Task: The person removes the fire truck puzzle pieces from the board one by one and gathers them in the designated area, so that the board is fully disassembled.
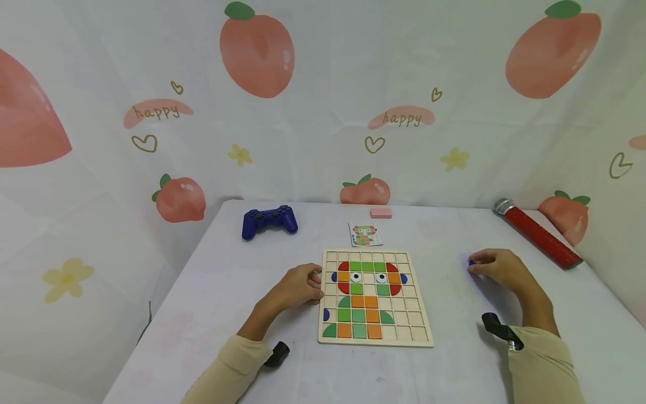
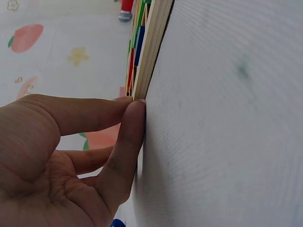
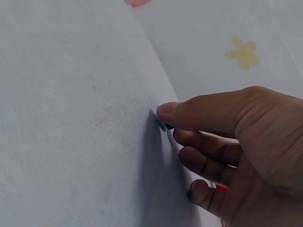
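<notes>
A square wooden grid puzzle board (image 1: 411,318) lies on the table, with coloured tiles forming a figure with two round eyes. My left hand (image 1: 296,287) is at the board's left edge. In the left wrist view, that hand's thumb and a finger pinch the board's edge (image 2: 152,52). Away to the right of the board, my right hand (image 1: 501,271) pinches a small blue piece (image 1: 471,262) just at the tabletop. The right wrist view shows that piece mostly hidden behind the thumb (image 3: 199,112), so its shape is unclear.
Behind the board lies a picture card (image 1: 367,235) with a similar figure, and beyond it a pink block (image 1: 381,213). A blue game controller (image 1: 270,221) sits at the back left. A red cylindrical object (image 1: 542,237) with a grey end lies along the right edge.
</notes>
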Tool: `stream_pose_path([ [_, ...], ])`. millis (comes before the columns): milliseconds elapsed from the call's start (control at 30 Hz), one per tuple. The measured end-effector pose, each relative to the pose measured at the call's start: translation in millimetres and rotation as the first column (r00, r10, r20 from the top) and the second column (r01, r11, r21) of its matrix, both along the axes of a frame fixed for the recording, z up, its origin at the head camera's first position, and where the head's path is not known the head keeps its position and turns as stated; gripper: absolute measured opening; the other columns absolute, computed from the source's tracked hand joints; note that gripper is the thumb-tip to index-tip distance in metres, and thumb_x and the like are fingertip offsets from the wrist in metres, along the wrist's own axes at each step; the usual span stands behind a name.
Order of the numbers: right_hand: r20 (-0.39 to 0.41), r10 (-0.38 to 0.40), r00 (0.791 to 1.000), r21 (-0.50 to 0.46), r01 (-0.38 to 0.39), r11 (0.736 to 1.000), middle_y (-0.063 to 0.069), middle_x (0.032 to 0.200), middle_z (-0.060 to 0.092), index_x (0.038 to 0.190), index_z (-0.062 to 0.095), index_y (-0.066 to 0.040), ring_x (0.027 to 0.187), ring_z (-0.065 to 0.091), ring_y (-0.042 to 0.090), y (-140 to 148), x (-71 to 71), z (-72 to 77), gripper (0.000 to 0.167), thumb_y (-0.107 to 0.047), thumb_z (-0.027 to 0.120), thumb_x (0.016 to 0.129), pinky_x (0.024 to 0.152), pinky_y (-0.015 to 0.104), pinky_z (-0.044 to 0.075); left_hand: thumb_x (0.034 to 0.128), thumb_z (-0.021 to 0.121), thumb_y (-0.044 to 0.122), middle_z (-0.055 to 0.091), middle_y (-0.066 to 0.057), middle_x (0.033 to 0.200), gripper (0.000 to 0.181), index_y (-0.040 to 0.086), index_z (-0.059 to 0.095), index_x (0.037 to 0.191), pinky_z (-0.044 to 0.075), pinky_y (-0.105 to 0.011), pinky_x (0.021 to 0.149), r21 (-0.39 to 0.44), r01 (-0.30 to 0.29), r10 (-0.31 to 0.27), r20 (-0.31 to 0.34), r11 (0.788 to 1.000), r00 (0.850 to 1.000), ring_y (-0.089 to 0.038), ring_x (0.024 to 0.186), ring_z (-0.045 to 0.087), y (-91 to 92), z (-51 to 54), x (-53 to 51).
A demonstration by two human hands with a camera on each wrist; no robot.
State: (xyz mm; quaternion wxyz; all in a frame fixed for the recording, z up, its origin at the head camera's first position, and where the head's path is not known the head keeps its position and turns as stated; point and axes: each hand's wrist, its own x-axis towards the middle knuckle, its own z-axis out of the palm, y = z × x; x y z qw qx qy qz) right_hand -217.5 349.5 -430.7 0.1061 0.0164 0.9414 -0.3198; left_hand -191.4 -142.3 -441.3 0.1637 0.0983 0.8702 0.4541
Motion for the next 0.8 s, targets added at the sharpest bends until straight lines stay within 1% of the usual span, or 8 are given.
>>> stream_pose_path([
  [133,-0.041,0.001,0.999,-0.002,-0.001,1.000,0.017,0.114,0.071,0.131,0.068,0.005,0.104,0.060,0.031,-6.3,0.1,-1.1,0.048,-0.028,0.075,0.098,0.080,0.032,0.050,0.0883,0.080,0.004,0.064,-0.008,0.105,0.060,-0.006,0.057,0.143,0.059,-0.029,0.078,0.000,0.000,0.000,0.000,1.000,1.000,-0.018,0.090,0.062,0.0,-0.3,0.1],
  [233,-0.063,0.011,0.998,0.004,-0.011,1.000,0.017,0.113,0.071,0.130,0.068,0.005,0.104,0.061,0.031,-13.8,-1.5,0.2,0.046,-0.027,0.075,0.098,0.081,0.033,0.050,0.0883,0.080,0.004,0.064,-0.007,0.104,0.059,-0.006,0.057,0.142,0.059,-0.029,0.078,-0.003,0.001,-0.001,-0.003,1.000,1.000,-0.018,0.090,0.062,0.3,0.4,0.3],
  [433,-0.091,0.043,0.995,-0.018,-0.045,0.999,0.016,0.113,0.071,0.128,0.069,0.004,0.104,0.061,0.029,-38.5,-7.0,3.8,0.044,-0.026,0.075,0.097,0.083,0.034,0.051,0.0889,0.080,0.004,0.064,-0.007,0.104,0.060,-0.006,0.057,0.143,0.060,-0.029,0.077,-0.011,0.001,-0.001,-0.005,1.000,1.000,-0.018,0.088,0.062,1.1,2.1,1.0],
  [533,-0.094,0.062,0.994,-0.034,-0.065,0.997,0.015,0.112,0.070,0.127,0.071,0.003,0.103,0.060,0.029,-53.8,-9.1,3.7,0.042,-0.026,0.076,0.096,0.084,0.035,0.051,0.0886,0.081,0.005,0.064,-0.007,0.104,0.060,-0.006,0.057,0.143,0.060,-0.028,0.078,-0.018,0.003,-0.003,-0.010,1.000,1.000,-0.017,0.088,0.062,1.3,2.2,1.1],
  [667,-0.071,0.085,0.994,-0.069,-0.089,0.994,0.013,0.110,0.069,0.125,0.073,0.000,0.103,0.059,0.028,-76.4,-11.1,2.7,0.040,-0.025,0.078,0.095,0.085,0.035,0.052,0.0881,0.081,0.005,0.064,-0.007,0.103,0.060,-0.006,0.058,0.142,0.059,-0.028,0.078,-0.016,0.000,0.000,-0.010,1.000,1.000,-0.018,0.089,0.062,0.8,1.4,0.9],
  [800,-0.070,0.125,0.990,-0.100,-0.131,0.986,0.011,0.108,0.069,0.124,0.074,-0.001,0.103,0.058,0.027,-98.4,-12.3,5.0,0.038,-0.024,0.078,0.094,0.085,0.035,0.052,0.0879,0.081,0.005,0.064,-0.006,0.103,0.060,-0.006,0.058,0.142,0.059,-0.028,0.077,-0.013,0.000,0.000,-0.012,1.000,1.000,-0.018,0.089,0.062,0.3,0.3,0.1],
])
